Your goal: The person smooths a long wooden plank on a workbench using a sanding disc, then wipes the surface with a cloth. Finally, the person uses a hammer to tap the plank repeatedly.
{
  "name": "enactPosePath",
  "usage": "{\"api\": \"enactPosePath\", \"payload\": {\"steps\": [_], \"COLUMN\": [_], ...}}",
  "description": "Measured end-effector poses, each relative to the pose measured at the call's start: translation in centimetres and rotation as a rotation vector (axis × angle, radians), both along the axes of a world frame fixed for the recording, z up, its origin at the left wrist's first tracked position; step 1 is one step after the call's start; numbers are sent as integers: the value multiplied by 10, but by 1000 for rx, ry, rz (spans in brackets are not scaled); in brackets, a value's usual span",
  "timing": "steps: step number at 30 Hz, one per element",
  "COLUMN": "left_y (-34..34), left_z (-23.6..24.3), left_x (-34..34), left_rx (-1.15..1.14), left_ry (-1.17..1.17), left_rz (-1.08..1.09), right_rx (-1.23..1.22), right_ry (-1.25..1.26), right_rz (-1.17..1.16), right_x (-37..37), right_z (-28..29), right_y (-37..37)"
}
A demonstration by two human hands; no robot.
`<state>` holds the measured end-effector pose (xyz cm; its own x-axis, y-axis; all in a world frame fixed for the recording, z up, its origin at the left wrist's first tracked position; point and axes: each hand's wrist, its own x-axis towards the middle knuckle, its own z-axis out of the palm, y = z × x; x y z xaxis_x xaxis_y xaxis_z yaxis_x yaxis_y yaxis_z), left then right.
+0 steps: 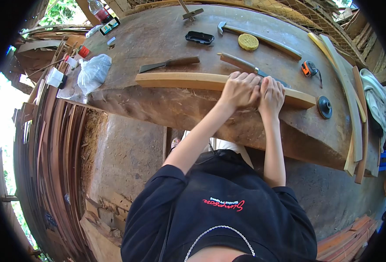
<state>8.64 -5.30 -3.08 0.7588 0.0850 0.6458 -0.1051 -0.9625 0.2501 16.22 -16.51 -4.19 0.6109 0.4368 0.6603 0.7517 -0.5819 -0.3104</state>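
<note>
A long plank of light brown wood (180, 81) lies along the near edge of the workbench. My left hand (241, 91) is closed over the plank, right of its middle, knuckles up. Right beside it, touching, my right hand (271, 96) also grips the plank. Whether anything small sits under the fingers is hidden. Just beyond my hands lies a chisel with a wooden handle (238, 63), its blade partly behind them. Another flat-bladed tool with a dark handle (169, 64) rests beyond the plank's left part. A black round disc (324, 107) is near the plank's right end.
On the workbench (145, 35) lie a claw hammer (263, 40), a yellow round block (248, 42), a black open case (199, 38), a marking gauge (192, 14) and an orange tape measure (309, 69). A plastic bag (93, 73) stands left; wood strips (343, 87) line the right.
</note>
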Motion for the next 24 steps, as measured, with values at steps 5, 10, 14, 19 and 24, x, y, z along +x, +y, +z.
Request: {"api": "enactPosePath", "payload": {"steps": [5, 10, 14, 19, 24], "left_y": [97, 183, 165, 42, 19], "left_z": [9, 18, 8, 0, 5], "left_x": [-74, -165, -134, -35, -16], "left_rx": [166, 115, 104, 57, -25], "left_ry": [97, 118, 97, 31, 90], "left_rz": [144, 467, 444, 168, 124], "right_rx": [45, 78, 42, 31, 32], "right_ry": [32, 12, 35, -4, 6], "right_rz": [-11, -4, -38, -43, -43], "right_x": [-7, -12, -10, -4, 1], "right_z": [2, 1, 0, -1, 0], "right_y": [3, 5, 9, 5, 2]}}
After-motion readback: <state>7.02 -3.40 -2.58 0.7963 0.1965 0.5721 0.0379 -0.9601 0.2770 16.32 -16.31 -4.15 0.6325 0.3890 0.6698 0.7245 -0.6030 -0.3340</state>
